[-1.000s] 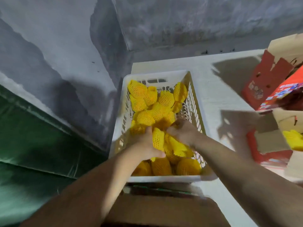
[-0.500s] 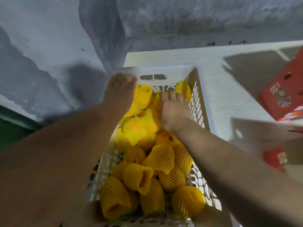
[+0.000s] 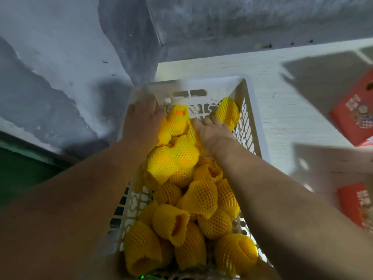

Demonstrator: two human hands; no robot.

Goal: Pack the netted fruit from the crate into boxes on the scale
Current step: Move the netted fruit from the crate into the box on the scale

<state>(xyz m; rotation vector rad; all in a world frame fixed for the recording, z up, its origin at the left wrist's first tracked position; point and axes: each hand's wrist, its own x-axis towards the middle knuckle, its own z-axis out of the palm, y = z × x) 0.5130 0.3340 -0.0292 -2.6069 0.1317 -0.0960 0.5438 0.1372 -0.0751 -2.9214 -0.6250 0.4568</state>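
Observation:
A white slotted plastic crate (image 3: pixel 254 110) holds several fruits in yellow foam netting (image 3: pixel 199 197). Both my bare arms reach over the pile to its far end. My left hand (image 3: pixel 142 118) is in the far left corner beside a netted fruit (image 3: pixel 177 122); its fingertips are blurred and hidden against the crate wall. My right hand (image 3: pixel 212 132) lies on the fruit near the far wall with its fingers stretched forward, next to an upright netted fruit (image 3: pixel 228 113). Neither hand lifts a fruit.
The crate sits on a white table (image 3: pixel 286 122) against a grey wall. Red printed boxes stand at the right edge, one further back (image 3: pixel 355 118) and one nearer (image 3: pixel 357 207), with a blurred cardboard flap (image 3: pixel 323 77) above. A green surface (image 3: pixel 20 174) lies to the left.
Both hands left the near middle of the pile and went to the crate's far end. My view has closed in over the crate. In the last half second they hardly shifted.

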